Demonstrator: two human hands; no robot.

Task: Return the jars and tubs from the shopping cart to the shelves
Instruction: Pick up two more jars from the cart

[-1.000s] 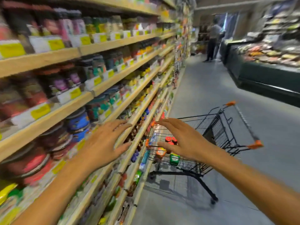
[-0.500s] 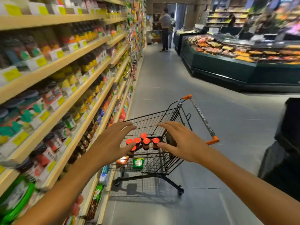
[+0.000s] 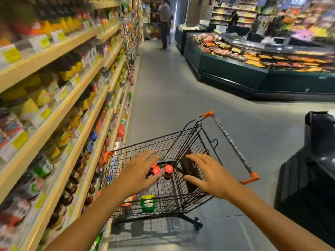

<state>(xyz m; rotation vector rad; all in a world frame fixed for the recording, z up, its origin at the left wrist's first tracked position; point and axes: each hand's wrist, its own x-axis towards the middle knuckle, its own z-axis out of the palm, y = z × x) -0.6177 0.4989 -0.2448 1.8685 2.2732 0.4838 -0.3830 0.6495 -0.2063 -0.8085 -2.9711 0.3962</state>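
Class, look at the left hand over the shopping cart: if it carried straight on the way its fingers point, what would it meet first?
Most likely the red-lidded jars standing in the cart: the open left hand reaches forward and down just above them. Depth is hard to judge; it may pass over them to the far wire wall.

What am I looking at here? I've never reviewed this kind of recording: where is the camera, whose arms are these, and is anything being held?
There is no machine: a person wears a wide-angle camera on the head, looking forward and down, so the arms are their own. The left hand and right hand reach with spread fingers over a black wire shopping cart with orange corners, standing in a supermarket aisle. Neither hand holds anything. In the cart stand dark jars with red lids, and nearer the camera lies a green tub, with something orange beside it that is too hidden to name. Stocked shelves run along the left, blurred; a food counter is on the right.
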